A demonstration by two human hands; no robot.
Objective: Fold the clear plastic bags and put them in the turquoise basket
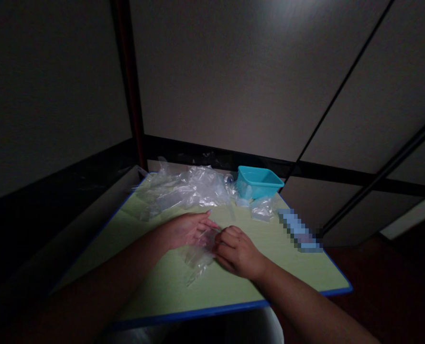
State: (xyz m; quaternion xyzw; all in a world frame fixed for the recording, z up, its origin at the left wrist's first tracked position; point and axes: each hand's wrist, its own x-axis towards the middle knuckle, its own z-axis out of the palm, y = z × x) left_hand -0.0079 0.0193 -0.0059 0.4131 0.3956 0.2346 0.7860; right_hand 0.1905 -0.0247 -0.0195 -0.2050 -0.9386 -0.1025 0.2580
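Near the middle of the table, a thin clear plastic bag (199, 260) hangs between my two hands, its loose end spread toward the front. My right hand (238, 252) is closed, fingers curled in a pinch on the bag's right side. Beside it, my left hand (186, 230) has its palm turned up and its fingers stretched out along the plastic, touching or very close to it. What lies inside the bag, if anything, is too dim to make out.
A heap of clear plastic bags (205, 187) covers the back of the green table (155, 291). At its right stand a turquoise tub (260, 184) and a small clear packet (263, 210). A blurred pale-blue item (300, 231) lies along the right edge. Dark panels rise behind.
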